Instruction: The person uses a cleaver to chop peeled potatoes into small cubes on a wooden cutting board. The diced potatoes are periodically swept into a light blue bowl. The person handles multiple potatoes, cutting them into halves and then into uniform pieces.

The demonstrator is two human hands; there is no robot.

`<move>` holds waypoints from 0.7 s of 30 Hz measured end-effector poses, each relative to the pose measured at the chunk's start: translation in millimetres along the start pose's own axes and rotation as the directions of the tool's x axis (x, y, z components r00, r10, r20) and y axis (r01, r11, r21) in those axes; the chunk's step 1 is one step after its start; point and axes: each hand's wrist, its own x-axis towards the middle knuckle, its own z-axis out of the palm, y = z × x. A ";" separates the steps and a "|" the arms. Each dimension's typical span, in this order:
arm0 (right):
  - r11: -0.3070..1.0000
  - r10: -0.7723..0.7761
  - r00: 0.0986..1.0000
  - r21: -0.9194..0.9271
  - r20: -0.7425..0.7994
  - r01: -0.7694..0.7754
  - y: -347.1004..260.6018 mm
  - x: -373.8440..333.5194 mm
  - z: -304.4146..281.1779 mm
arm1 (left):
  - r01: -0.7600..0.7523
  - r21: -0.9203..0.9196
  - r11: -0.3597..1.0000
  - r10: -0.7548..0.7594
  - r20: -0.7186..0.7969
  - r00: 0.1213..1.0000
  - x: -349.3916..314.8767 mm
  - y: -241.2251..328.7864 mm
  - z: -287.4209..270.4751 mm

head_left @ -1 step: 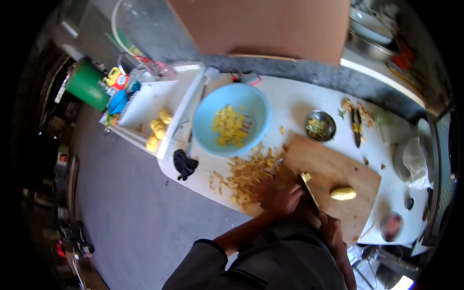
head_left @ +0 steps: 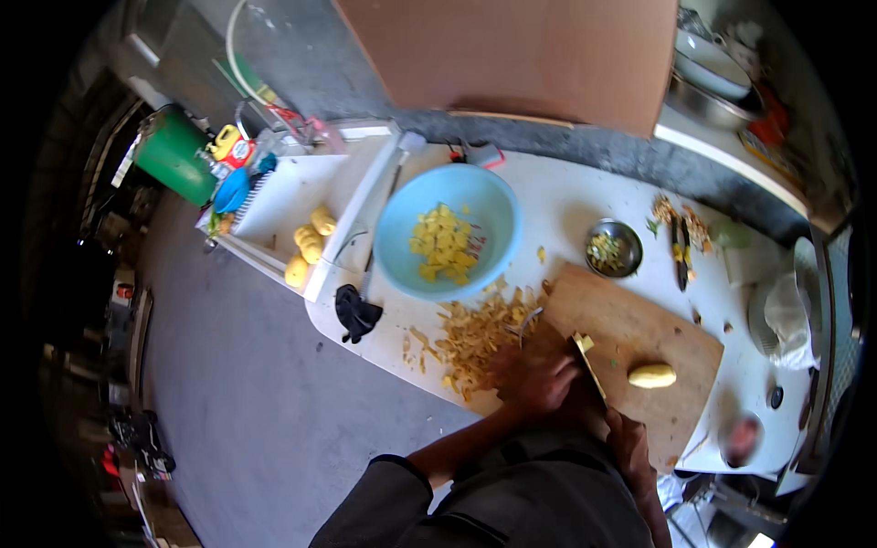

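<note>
My right hand (head_left: 628, 440) is closed round the handle of a knife (head_left: 592, 374), its blade standing over the left part of a wooden cutting board (head_left: 681, 342). Just left of the blade, my left hand (head_left: 548, 384) has its fingers curled in; whatever they press on is hidden. Pale yellow bits of potato (head_left: 584, 343) show at the blade's far end. A whole peeled potato (head_left: 651, 375) lies on the board to the right of the knife. Beside my left hand spreads a pile of potato peels (head_left: 480, 342), with a peeler (head_left: 530, 319) by the board's edge.
A light blue basin (head_left: 388, 242) of potato chunks stands beyond the peels. Behind the board is a metal bowl (head_left: 614, 248) of chopped pieces, with black-and-yellow scissors (head_left: 680, 251) to its right. Several potatoes (head_left: 308, 244) rest in the white sink (head_left: 292, 187). A black cloth (head_left: 356, 312) lies near the counter's left edge.
The whole view has shifted slightly, so the counter sits a little farther right and lower. Both hands and the knife keep nearly the same place over the board.
</note>
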 end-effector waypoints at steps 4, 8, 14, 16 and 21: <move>0.998 0.013 1.000 -0.053 -0.017 -0.014 45.5 1.8 14.3 | -0.008 -0.079 0.997 0.006 -0.022 1.000 -10.8 -11.7 15.8; 0.990 0.143 0.990 -0.014 -0.003 -0.143 41.5 3.4 12.1 | -0.107 -0.062 0.992 0.100 -0.103 0.990 -4.5 -14.8 18.6; 0.994 0.088 0.995 -0.063 -0.049 -0.091 68.4 1.5 16.6 | -0.096 -0.013 0.995 0.095 -0.085 0.992 6.0 -17.8 23.3; 0.990 0.144 0.990 0.003 -0.007 -0.144 38.6 -9.3 6.0 | 0.011 -0.045 0.999 -0.012 -0.004 1.000 3.3 -12.7 20.1; 0.994 0.016 1.000 -0.108 0.019 -0.013 29.4 -15.5 -5.9 | -0.043 -0.113 0.993 0.037 -0.050 0.998 -1.3 -27.0 30.9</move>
